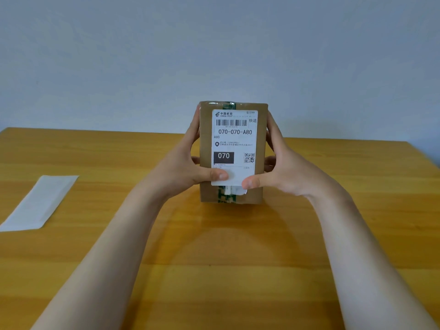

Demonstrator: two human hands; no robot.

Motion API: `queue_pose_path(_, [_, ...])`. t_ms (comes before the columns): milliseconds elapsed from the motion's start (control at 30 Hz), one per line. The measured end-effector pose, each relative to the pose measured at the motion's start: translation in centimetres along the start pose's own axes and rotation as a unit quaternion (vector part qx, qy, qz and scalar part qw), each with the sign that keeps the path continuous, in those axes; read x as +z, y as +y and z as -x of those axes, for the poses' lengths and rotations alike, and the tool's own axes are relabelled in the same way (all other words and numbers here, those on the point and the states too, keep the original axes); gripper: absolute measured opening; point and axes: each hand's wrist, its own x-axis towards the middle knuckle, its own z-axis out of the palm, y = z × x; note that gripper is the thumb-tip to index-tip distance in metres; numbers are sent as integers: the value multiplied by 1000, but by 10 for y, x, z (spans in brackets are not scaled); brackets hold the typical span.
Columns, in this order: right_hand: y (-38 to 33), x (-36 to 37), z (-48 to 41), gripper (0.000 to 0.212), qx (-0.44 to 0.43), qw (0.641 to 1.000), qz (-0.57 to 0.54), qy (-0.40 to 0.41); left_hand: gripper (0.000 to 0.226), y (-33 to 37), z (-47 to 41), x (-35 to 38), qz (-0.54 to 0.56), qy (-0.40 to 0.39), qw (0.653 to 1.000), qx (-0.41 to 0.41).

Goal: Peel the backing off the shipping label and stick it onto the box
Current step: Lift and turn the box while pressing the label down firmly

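A brown cardboard box (260, 139) with green tape stands tilted up toward me at the table's middle. A white shipping label (234, 144) with a barcode, "070-070-A80" and a QR code lies flat on its facing side. My left hand (183, 167) grips the box's left side, thumb pressing the label's lower left corner. My right hand (283, 167) grips the right side, thumb pressing the label's lower right corner. A torn scrap of older white label (239, 190) shows just below.
A white strip of peeled backing paper (40, 202) lies flat on the wooden table (228, 258) at the left. A plain pale wall stands behind the table's far edge.
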Motion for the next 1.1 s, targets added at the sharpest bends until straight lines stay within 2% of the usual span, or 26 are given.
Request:
queue_pose_path(233, [5,0,-1,149,9,1000,15,-20,139,-8,1,-9,-38,-74,995,-47])
queue_pose_path(433, [0,0,0,146,43,999,3,-30,138,-1,4,-15,-54,-97,990,-83])
queue_pose_path(633, [0,6,31,117,81,996,-29,5,119,9,19,-8,-53,-132,985,-98])
queue_pose_path(733, [-1,9,51,110,99,994,-39,6,116,12,30,-3,-41,-154,981,-111])
queue_pose_path(867, [-9,11,67,105,114,992,-50,-19,115,16,48,1,-25,-169,976,-133])
queue_pose_path(1100, [-22,11,89,112,149,981,-83,-93,112,29,73,1,-10,-185,970,-160])
